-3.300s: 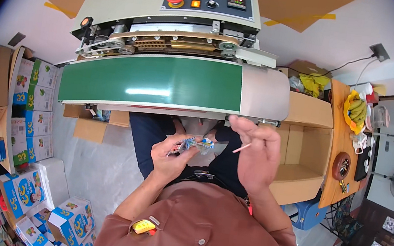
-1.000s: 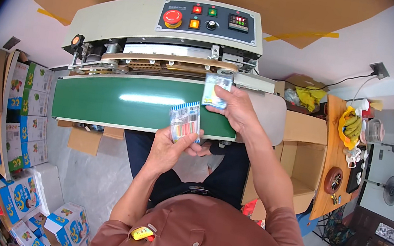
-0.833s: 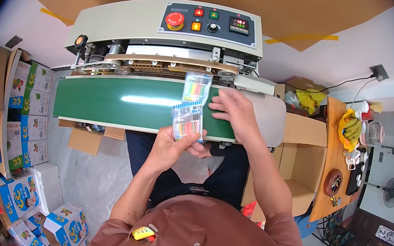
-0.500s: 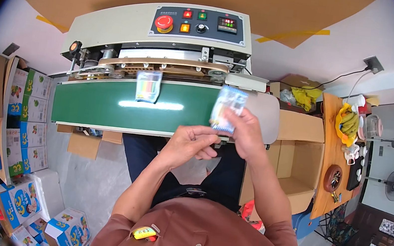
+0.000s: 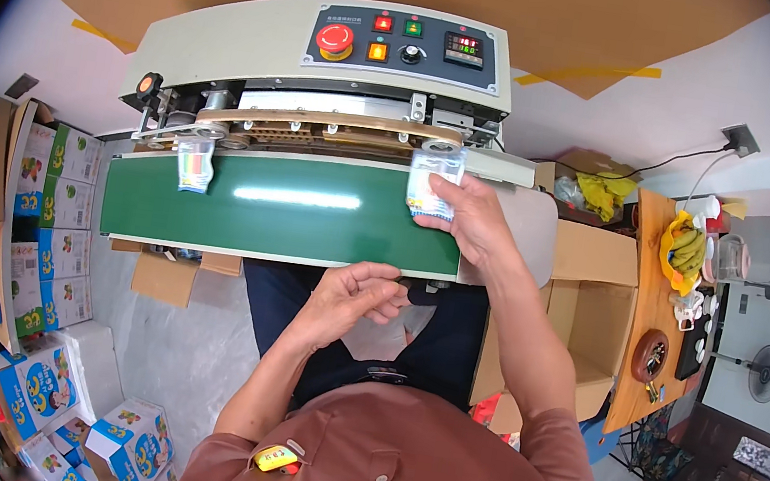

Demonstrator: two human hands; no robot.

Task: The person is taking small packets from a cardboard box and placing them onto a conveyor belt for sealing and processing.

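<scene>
At the right end of the band sealing machine (image 5: 185,55), my right hand (image 5: 475,219) pinches a small clear-and-blue printed packet (image 5: 433,193) upright. The packet's top edge meets the sealing band by the roller. Thumb in front, the other fingers are partly hidden behind it. My left hand (image 5: 354,303) is closed in a loose curl by the green conveyor belt's (image 5: 308,230) front edge, and nothing shows in it. Farther left, a second packet (image 5: 195,165) with coloured stripes inside hangs from the sealing band over the belt.
A red stop button (image 5: 335,41) and lit switches sit on the control panel. An open cardboard box (image 5: 579,332) stands right of the belt, beside a wooden table (image 5: 637,305) with a fruit bowl (image 5: 683,247). Printed cartons (image 5: 67,225) are stacked at the left.
My right hand has raised its packet from over the belt's right end up to the sealing band. The striped packet has travelled left. My left hand has drawn slightly back, away from the right hand.
</scene>
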